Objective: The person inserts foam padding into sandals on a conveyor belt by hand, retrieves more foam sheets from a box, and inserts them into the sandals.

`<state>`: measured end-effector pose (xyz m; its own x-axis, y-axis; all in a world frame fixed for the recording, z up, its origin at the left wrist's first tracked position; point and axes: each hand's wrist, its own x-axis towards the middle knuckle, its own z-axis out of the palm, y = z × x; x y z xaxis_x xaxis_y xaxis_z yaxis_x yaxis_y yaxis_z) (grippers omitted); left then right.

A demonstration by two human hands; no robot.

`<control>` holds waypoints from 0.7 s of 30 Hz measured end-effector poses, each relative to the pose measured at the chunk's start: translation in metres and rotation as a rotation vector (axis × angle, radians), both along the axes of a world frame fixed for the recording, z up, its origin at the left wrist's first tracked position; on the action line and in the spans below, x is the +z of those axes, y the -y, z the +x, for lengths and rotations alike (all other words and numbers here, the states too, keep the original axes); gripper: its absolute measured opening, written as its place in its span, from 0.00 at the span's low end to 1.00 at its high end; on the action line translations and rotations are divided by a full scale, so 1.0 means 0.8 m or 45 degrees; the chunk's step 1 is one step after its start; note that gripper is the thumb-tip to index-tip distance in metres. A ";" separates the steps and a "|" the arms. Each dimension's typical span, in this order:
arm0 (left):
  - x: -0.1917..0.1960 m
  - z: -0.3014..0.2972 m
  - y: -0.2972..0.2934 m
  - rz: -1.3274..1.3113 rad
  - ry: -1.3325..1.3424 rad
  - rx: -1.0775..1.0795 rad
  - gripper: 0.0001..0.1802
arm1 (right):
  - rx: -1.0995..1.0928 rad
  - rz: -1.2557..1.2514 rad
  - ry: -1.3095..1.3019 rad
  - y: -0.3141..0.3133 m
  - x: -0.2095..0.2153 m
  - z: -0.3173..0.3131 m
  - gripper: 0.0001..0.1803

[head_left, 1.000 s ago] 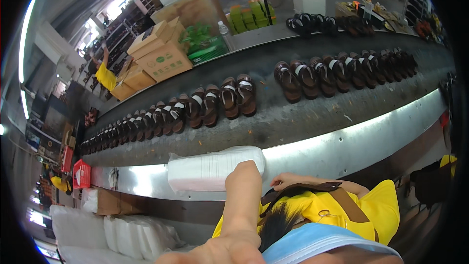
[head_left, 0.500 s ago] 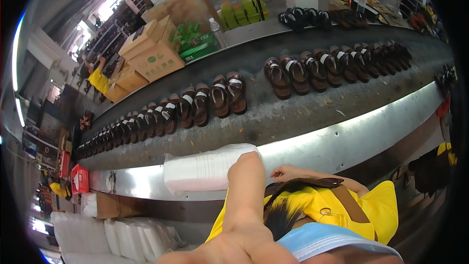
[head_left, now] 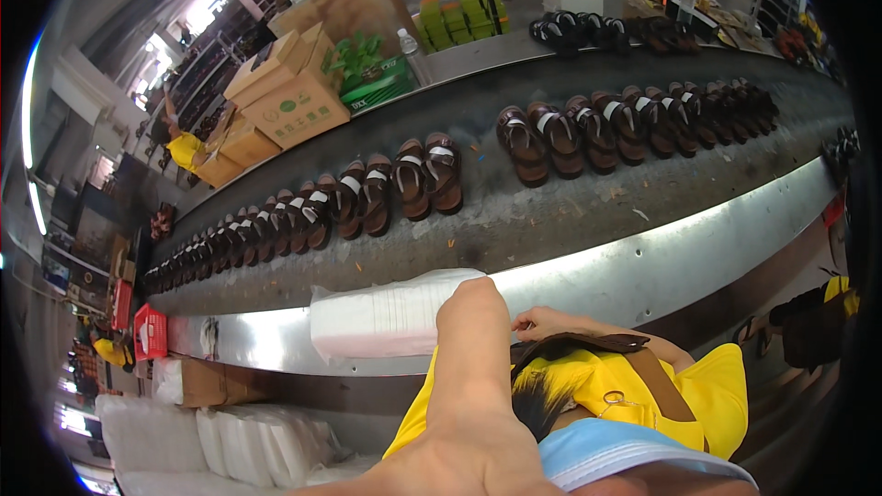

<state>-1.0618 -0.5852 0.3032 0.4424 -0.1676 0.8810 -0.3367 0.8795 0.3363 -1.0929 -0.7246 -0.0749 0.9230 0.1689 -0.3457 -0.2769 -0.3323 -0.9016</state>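
Observation:
My left arm is bent, its elbow beside a stack of thin white sheets (head_left: 377,317) in clear wrap. My left hand (head_left: 450,468) is raised close to the view, its fingers cut off by the lower edge. Near the metal ledge (head_left: 634,266), my right hand (head_left: 544,322) is loosely curled with nothing visible in it, next to my brown apron (head_left: 583,344). Beyond the ledge, a row of brown strappy sandals (head_left: 375,197) with white pieces across the straps stands on a dark conveyor belt (head_left: 533,230). Another sandal row (head_left: 565,147) stands to its right.
Cardboard boxes (head_left: 294,110) and a green box (head_left: 381,84) with leafy contents line the far side. Dark sandals (head_left: 579,32) lie at the back. A red basket (head_left: 150,332) stands left; white wrapped packs (head_left: 257,445) lie below the ledge. A person in yellow (head_left: 184,149) works far left.
My left forearm has shifted slightly right and its elbow a little up. My right hand has barely moved. The sandals stay in place. The far-left person's posture differs.

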 end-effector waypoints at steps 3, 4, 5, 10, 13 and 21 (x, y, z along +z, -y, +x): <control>0.002 -0.017 -0.003 0.019 -0.036 -0.033 0.21 | -0.020 0.037 -0.040 0.004 0.003 -0.004 0.18; -0.001 -0.017 -0.002 0.024 -0.047 -0.038 0.20 | -0.013 0.033 -0.046 0.004 0.006 -0.003 0.18; 0.002 -0.018 0.004 0.030 -0.060 -0.054 0.20 | -0.017 0.030 -0.054 0.006 0.007 -0.005 0.18; 0.008 -0.023 0.012 0.063 -0.122 -0.097 0.20 | -0.008 0.030 -0.056 0.011 -0.001 -0.009 0.19; 0.008 -0.033 0.015 0.082 -0.158 -0.125 0.20 | -0.008 0.017 -0.053 0.016 0.002 -0.012 0.19; 0.016 -0.057 0.002 0.138 -0.234 -0.212 0.20 | 0.003 0.056 -0.060 0.027 0.013 -0.017 0.20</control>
